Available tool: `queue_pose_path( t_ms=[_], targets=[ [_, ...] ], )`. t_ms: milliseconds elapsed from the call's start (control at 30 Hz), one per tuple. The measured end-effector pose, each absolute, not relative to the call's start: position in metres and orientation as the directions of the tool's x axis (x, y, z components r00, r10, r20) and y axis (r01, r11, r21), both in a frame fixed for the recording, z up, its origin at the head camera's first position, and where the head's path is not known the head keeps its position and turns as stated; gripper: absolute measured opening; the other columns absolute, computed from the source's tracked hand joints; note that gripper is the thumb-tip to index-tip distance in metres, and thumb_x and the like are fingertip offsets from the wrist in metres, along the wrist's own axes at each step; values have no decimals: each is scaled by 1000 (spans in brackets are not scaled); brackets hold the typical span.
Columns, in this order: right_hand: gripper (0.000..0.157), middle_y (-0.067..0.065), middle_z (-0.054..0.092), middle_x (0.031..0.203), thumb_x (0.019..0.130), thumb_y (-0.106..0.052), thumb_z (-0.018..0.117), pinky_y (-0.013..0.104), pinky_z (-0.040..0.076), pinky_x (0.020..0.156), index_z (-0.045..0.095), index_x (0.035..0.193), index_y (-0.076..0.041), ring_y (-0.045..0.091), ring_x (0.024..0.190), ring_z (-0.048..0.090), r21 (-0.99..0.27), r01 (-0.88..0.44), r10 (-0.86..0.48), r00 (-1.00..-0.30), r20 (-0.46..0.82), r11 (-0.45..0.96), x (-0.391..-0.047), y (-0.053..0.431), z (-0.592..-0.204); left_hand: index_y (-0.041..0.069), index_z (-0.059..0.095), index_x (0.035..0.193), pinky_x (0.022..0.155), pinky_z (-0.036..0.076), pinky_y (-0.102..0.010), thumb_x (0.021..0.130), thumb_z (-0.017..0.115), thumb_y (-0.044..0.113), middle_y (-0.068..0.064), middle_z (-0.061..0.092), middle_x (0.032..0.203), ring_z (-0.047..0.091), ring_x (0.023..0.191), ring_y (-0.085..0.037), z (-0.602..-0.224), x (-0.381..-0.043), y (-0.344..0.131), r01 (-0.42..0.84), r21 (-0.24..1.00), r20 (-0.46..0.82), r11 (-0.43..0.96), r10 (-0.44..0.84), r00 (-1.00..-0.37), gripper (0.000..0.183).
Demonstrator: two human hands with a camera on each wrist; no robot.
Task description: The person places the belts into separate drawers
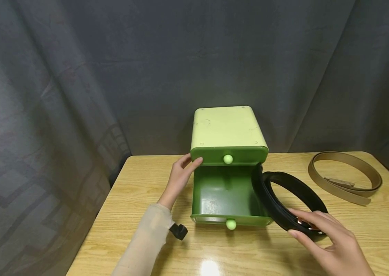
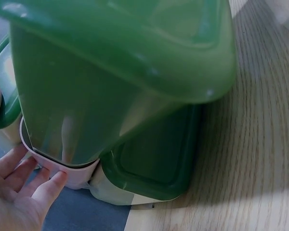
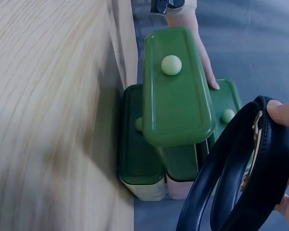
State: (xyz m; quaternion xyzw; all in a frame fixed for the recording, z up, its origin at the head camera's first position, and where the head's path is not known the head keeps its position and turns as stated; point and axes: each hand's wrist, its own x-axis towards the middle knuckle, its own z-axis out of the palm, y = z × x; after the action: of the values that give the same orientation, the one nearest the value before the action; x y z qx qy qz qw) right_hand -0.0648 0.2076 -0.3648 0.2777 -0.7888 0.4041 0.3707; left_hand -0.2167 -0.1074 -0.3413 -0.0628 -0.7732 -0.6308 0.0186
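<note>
A small chest of drawers (image 1: pixel 228 126) has a pale green body and darker green fronts with round knobs. Its middle drawer (image 1: pixel 220 197) is pulled out, its visible inside bare; the top and bottom ones are closed. My left hand (image 1: pixel 179 176) rests against the chest's left side, thumb on the top drawer's front edge; in the left wrist view its fingers (image 2: pixel 48 187) lie fairly straight along the casing. My right hand (image 1: pixel 335 241) pinches a coiled black belt (image 1: pixel 271 203) near its metal buckle (image 3: pixel 252 159). The coil's far side overlaps the open drawer's right edge; whether they touch, I cannot tell.
A tan belt (image 1: pixel 332 190), loosely coiled on edge, stands on the wooden table (image 1: pixel 139 180) at the right. Grey curtains (image 1: pixel 180 76) hang behind the table and down its left side. A black strap piece (image 1: pixel 178 231) sits on my left sleeve.
</note>
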Motion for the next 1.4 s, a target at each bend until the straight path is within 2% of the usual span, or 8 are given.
queue_pose_path(
  t_ms=[200,567,867,1100,1400],
  targets=[
    [49,2,72,101,94,-41,65,11,39,87,73,104,7,1,91,57,-378,-791,-169,-507,845,481,-65,199,-355,2,55,139,111,38,-44,96,66,31,-16,50,145,44,136,-29,-341,-217,-107,125,973,111,197,81,-991,53],
    [41,7,72,95,95,-28,68,11,40,84,71,102,12,6,87,56,-302,-888,-229,-392,891,347,-73,185,-344,2,55,140,111,38,-45,96,66,29,-16,50,145,44,136,-30,-342,-218,-106,123,972,109,199,76,-991,53],
    [40,7,72,98,95,-28,69,14,41,87,72,106,9,8,92,60,-303,-896,-263,-393,881,324,-80,173,-345,7,56,140,112,36,-44,94,69,35,-11,50,146,43,137,-26,-375,-243,-111,131,977,123,171,53,-991,55],
    [38,8,72,97,95,-29,68,16,43,87,72,107,7,11,91,61,-287,-913,-281,-368,887,290,-83,158,-341,10,61,135,109,39,-43,92,71,38,-8,56,140,48,133,-23,-377,-241,-111,155,975,151,157,40,-988,52],
    [35,3,73,99,96,-32,66,18,43,85,73,110,-1,13,87,60,-308,-906,-314,-394,864,290,-87,140,-337,10,63,133,109,40,-44,92,71,37,-8,56,140,48,133,-24,-376,-240,-111,155,975,151,158,35,-988,50]
  ],
)
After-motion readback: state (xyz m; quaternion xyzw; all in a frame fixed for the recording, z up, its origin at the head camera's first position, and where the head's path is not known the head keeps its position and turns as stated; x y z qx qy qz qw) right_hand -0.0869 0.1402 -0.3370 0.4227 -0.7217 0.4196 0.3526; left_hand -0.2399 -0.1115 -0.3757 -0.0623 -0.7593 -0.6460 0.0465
